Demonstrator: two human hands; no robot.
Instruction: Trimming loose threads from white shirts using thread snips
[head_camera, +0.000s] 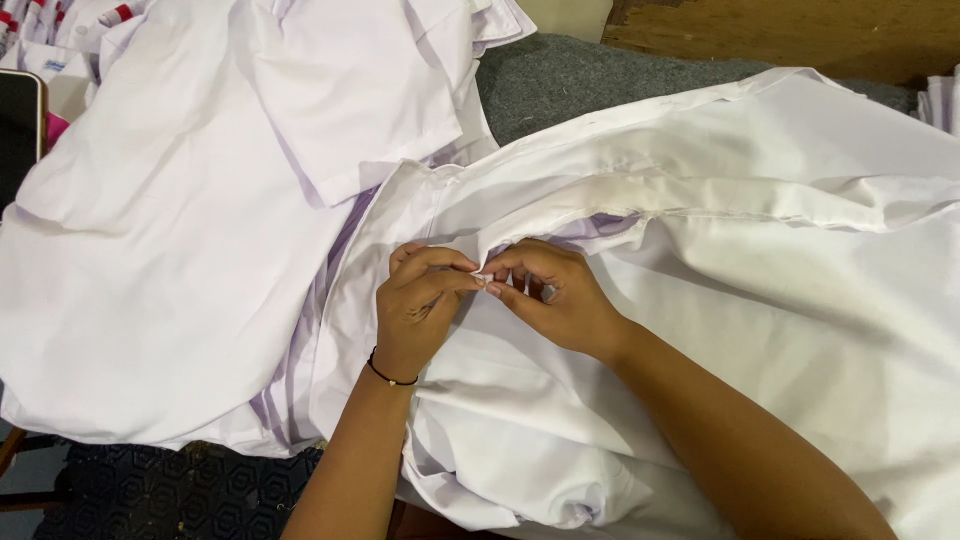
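Left hand and right hand pinch white shirt (fingertips touching) between them.

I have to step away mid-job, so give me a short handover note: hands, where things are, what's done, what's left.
Left hand and right hand: fingertips meet, pinching a small fold of the white garment near its seam.
That garment is spread over the grey work surface.
A pile of white garments lies to the left.
Done: cannot tell.
Left: whatever is being worked at the pinched spot; too small to make out.
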